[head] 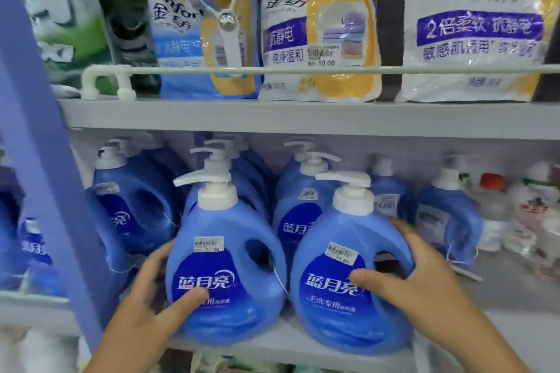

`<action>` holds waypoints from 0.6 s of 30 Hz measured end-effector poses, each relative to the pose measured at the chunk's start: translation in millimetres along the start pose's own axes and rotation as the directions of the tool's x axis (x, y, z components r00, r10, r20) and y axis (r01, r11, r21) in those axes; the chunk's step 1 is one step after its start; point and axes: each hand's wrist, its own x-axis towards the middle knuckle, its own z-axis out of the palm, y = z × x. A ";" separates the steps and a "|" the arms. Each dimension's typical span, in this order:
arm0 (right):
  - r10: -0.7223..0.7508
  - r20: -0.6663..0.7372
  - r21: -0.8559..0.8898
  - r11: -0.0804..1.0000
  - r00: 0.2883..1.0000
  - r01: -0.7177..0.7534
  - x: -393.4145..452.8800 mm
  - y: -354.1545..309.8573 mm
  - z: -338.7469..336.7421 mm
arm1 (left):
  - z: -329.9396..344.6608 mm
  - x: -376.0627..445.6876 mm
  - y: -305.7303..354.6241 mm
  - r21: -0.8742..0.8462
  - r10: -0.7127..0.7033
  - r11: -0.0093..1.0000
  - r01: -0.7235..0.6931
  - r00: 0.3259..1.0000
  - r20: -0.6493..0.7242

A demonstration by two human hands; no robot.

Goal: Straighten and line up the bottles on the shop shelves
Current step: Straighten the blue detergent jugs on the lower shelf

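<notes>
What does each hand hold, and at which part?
The left hand grips the left front blue pump bottle by its lower left side; the right hand grips the right front bottle near its handle.

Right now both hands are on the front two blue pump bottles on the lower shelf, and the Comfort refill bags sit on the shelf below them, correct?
Not quite. The head view shows the Comfort refill bags on the shelf above, not below. The rest holds: the left hand grips the left front bottle and the right hand grips the right front bottle on the lower shelf.
</notes>
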 end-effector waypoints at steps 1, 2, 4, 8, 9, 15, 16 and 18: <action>-0.045 -0.010 -0.009 0.999 0.999 0.045 6.4 -0.3 10.2 | -6.4 5.4 -5.1 -0.003 0.023 1.000 -0.023 1.000 -0.018; -0.077 -0.029 -0.018 0.997 0.997 0.076 11.6 2.1 18.0 | -9.7 10.4 -10.6 0.009 0.036 0.999 -0.036 0.998 -0.043; -0.127 -0.052 -0.047 0.991 0.991 0.124 17.4 7.7 33.5 | -10.6 19.9 -21.3 0.098 0.080 0.993 -0.072 0.994 -0.079; -0.207 -0.130 -0.236 0.956 0.970 0.173 16.7 34.0 55.1 | -1.0 36.0 -25.9 0.251 0.198 0.955 -0.160 0.970 -0.138; -0.225 -0.147 -0.264 0.947 0.963 0.182 17.5 39.2 57.1 | 1.3 38.6 -25.9 0.238 0.181 0.961 -0.144 0.973 -0.145; -0.041 -0.156 -0.118 0.993 0.987 0.022 20.7 43.5 58.8 | 10.7 46.9 -30.7 0.234 0.055 0.972 -0.020 0.988 -0.147; -0.033 -0.158 -0.113 0.993 0.987 0.015 21.0 43.1 57.7 | 10.5 48.5 -31.8 0.222 0.045 0.975 -0.011 0.988 -0.150; -0.016 -0.148 -0.114 0.993 0.989 -0.001 21.5 42.5 56.2 | 9.3 50.6 -32.2 0.173 0.036 0.985 -0.007 0.986 -0.164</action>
